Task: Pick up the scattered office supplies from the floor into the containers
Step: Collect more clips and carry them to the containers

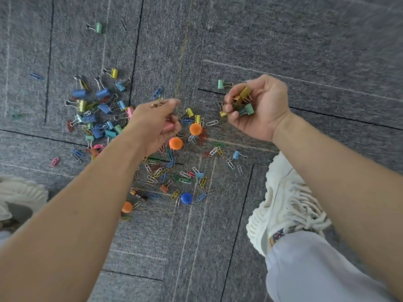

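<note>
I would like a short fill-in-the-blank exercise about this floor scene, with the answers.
1. The gold and green binder clips are in the ___ hand.
2. Three orange discs and one ___ disc lie on the carpet.
3. The laced shoe is ___.
Answers: right, blue, white.

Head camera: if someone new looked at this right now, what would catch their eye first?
The bright litter of clips spread over the grey carpet, densest left of centre, with two orange discs in the middle. At right, the right hand holds a bunch of gold and green binder clips; the left hand, at centre, grips a pink clip. A white shoe stands at lower right.
</note>
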